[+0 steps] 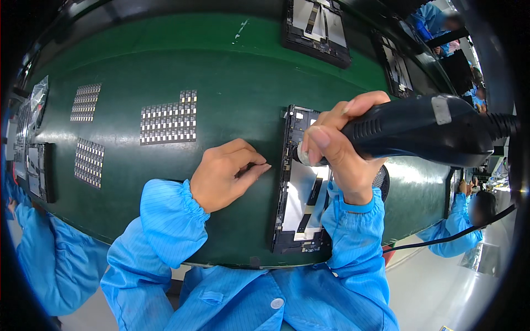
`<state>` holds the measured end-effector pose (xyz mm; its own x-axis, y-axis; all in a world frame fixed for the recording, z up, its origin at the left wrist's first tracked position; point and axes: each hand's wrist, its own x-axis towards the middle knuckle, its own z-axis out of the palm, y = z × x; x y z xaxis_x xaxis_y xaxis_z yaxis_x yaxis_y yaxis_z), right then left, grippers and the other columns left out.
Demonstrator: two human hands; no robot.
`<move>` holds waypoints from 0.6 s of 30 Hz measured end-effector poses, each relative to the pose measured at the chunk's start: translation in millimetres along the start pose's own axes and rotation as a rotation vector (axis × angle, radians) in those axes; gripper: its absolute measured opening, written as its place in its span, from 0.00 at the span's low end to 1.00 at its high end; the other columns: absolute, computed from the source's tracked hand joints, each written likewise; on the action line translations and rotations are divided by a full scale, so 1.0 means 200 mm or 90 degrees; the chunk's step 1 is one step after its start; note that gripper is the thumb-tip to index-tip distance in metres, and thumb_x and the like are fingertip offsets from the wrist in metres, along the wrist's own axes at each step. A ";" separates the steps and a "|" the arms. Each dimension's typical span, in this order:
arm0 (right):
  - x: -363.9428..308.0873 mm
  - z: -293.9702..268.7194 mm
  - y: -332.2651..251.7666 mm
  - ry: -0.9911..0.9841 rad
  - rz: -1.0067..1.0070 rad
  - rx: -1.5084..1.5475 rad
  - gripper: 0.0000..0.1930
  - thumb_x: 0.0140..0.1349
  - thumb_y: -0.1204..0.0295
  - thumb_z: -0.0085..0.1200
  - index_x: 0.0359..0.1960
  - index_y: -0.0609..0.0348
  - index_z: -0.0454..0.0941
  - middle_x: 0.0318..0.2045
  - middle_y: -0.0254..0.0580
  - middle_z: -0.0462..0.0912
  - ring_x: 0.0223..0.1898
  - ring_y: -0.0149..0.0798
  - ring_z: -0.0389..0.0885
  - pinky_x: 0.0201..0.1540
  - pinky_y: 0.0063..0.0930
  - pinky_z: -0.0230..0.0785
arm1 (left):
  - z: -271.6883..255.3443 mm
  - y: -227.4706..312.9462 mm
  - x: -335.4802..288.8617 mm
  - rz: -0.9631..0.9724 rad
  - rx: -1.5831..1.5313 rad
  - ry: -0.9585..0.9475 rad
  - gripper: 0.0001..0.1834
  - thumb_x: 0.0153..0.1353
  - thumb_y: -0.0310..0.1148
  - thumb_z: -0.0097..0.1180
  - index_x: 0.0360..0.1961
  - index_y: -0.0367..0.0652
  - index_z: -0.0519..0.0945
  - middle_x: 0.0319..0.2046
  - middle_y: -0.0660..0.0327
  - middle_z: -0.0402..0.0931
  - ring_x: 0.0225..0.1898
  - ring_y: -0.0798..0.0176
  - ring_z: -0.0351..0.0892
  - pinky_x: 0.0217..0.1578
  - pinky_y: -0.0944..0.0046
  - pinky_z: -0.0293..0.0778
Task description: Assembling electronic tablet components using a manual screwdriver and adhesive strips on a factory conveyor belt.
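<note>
My right hand (345, 146) is wrapped round a bulky black hand tool (419, 129) with a ribbed sleeve at its back end. The tool's tip, partly covered by my fingers and something whitish, points down at an opened flat device (282, 204). This device has a black frame, silver inner plates and dark flat cables, and lies lengthwise in front of me. Just left of it, my left hand (226, 171) hovers over the green table with thumb and fingertips pinched together. Whatever the pinch holds, if anything, is too small to make out.
Sheets of small dark-and-white pieces (168, 122) lie on the green table (232, 83) to the left. Similar devices rest at the far edge (317, 30), far right and left. A black cable (458, 237) hangs at right. Co-workers in blue (458, 226) sit on both sides.
</note>
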<state>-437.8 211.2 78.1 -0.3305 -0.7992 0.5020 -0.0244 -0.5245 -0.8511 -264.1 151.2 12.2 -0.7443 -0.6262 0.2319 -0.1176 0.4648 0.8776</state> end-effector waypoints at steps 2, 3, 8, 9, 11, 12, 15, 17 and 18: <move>0.00 0.00 0.02 -0.007 0.006 0.001 0.21 0.48 0.87 0.61 0.39 0.62 0.64 0.16 0.41 0.74 0.16 0.28 0.74 0.19 0.19 0.67 | -0.01 -0.01 -0.01 0.006 0.006 0.004 0.07 0.47 0.23 0.64 0.29 0.35 0.81 0.27 0.58 0.77 0.19 0.68 0.73 0.21 0.70 0.69; 0.00 0.00 0.01 -0.006 0.006 -0.001 0.21 0.48 0.87 0.61 0.39 0.62 0.64 0.16 0.41 0.74 0.16 0.28 0.74 0.19 0.19 0.67 | 0.00 -0.01 0.00 0.008 0.006 0.005 0.07 0.48 0.22 0.64 0.30 0.35 0.81 0.27 0.57 0.77 0.20 0.67 0.73 0.21 0.70 0.69; 0.00 -0.02 0.02 -0.014 -0.010 -0.009 0.20 0.48 0.87 0.61 0.40 0.62 0.64 0.16 0.41 0.75 0.16 0.28 0.74 0.19 0.18 0.67 | 0.00 0.00 0.01 0.002 -0.014 0.017 0.07 0.49 0.21 0.61 0.31 0.35 0.81 0.28 0.57 0.77 0.21 0.66 0.74 0.22 0.69 0.69; 0.00 -0.01 0.02 -0.014 -0.010 -0.008 0.20 0.48 0.87 0.61 0.40 0.62 0.64 0.16 0.41 0.75 0.16 0.28 0.74 0.19 0.18 0.67 | 0.00 0.00 0.01 0.002 -0.013 0.023 0.07 0.49 0.20 0.61 0.32 0.35 0.81 0.29 0.56 0.77 0.21 0.66 0.74 0.23 0.69 0.70; 0.00 -0.01 0.02 -0.017 -0.010 -0.005 0.20 0.49 0.87 0.61 0.40 0.63 0.64 0.16 0.41 0.75 0.16 0.28 0.74 0.19 0.18 0.67 | 0.00 0.00 0.01 0.001 -0.011 0.029 0.07 0.49 0.20 0.61 0.32 0.35 0.81 0.29 0.56 0.77 0.22 0.66 0.74 0.23 0.69 0.70; 0.00 -0.01 0.02 -0.017 -0.010 -0.005 0.20 0.49 0.87 0.61 0.40 0.63 0.64 0.16 0.41 0.75 0.16 0.28 0.74 0.19 0.18 0.67 | 0.00 0.00 0.01 -0.003 -0.015 0.029 0.07 0.49 0.20 0.60 0.32 0.35 0.81 0.29 0.56 0.77 0.22 0.66 0.74 0.24 0.69 0.70; 0.00 -0.01 0.02 -0.027 -0.016 -0.007 0.20 0.49 0.87 0.61 0.39 0.63 0.64 0.15 0.41 0.74 0.16 0.28 0.74 0.19 0.18 0.67 | 0.00 0.01 0.01 -0.009 -0.021 0.026 0.06 0.49 0.19 0.60 0.31 0.35 0.80 0.29 0.56 0.77 0.23 0.65 0.75 0.24 0.69 0.70; 0.00 0.00 0.01 -0.008 0.010 -0.010 0.20 0.49 0.86 0.61 0.39 0.64 0.64 0.15 0.39 0.74 0.16 0.27 0.73 0.19 0.18 0.65 | 0.00 0.01 0.02 -0.010 -0.024 0.023 0.06 0.49 0.19 0.61 0.30 0.35 0.80 0.29 0.56 0.77 0.23 0.65 0.75 0.24 0.69 0.70; -0.01 0.01 0.00 -0.009 0.012 -0.005 0.20 0.49 0.86 0.61 0.39 0.64 0.64 0.15 0.39 0.74 0.16 0.27 0.73 0.19 0.18 0.65 | 0.00 0.00 0.01 -0.016 -0.032 0.027 0.06 0.48 0.19 0.61 0.29 0.34 0.79 0.29 0.56 0.77 0.23 0.65 0.75 0.24 0.68 0.70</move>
<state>-436.5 211.6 77.3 -0.3177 -0.8130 0.4880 -0.0257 -0.5071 -0.8615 -265.0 150.0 12.4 -0.7131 -0.6638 0.2256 -0.1027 0.4172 0.9030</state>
